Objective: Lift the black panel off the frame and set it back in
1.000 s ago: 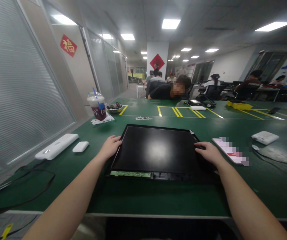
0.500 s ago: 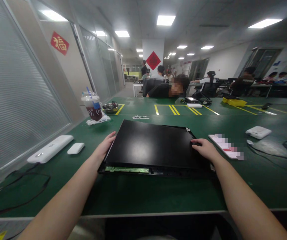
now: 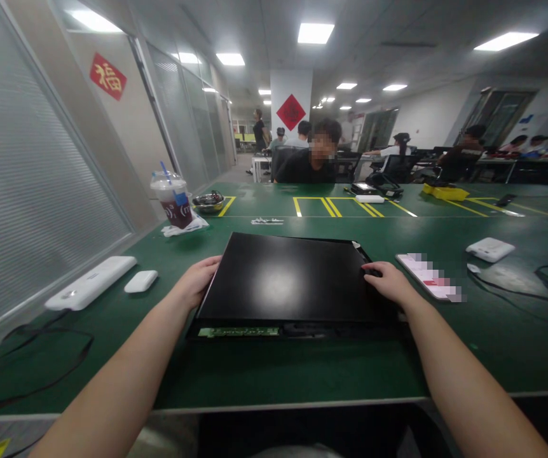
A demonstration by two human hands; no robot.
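A black flat screen panel [image 3: 283, 277] lies on the green table [image 3: 302, 369] in front of me, with a green circuit strip [image 3: 238, 332] showing along its near edge. My left hand [image 3: 195, 280] grips the panel's left edge. My right hand [image 3: 388, 283] holds its right edge near the far corner. The panel's far side looks lifted slightly off its black frame.
A long white device [image 3: 90, 283] and a small white case [image 3: 141, 280] lie to the left, with black cables [image 3: 40, 369] nearer me. An iced drink cup [image 3: 171, 200] and metal bowl [image 3: 208, 202] stand behind. A phone [image 3: 429, 277] and white box [image 3: 490, 249] lie to the right. A person [image 3: 315, 159] sits opposite.
Both hands kept their grip on the panel's sides while its far edge tipped up from the frame. The person opposite raised their head. My view dropped slightly.
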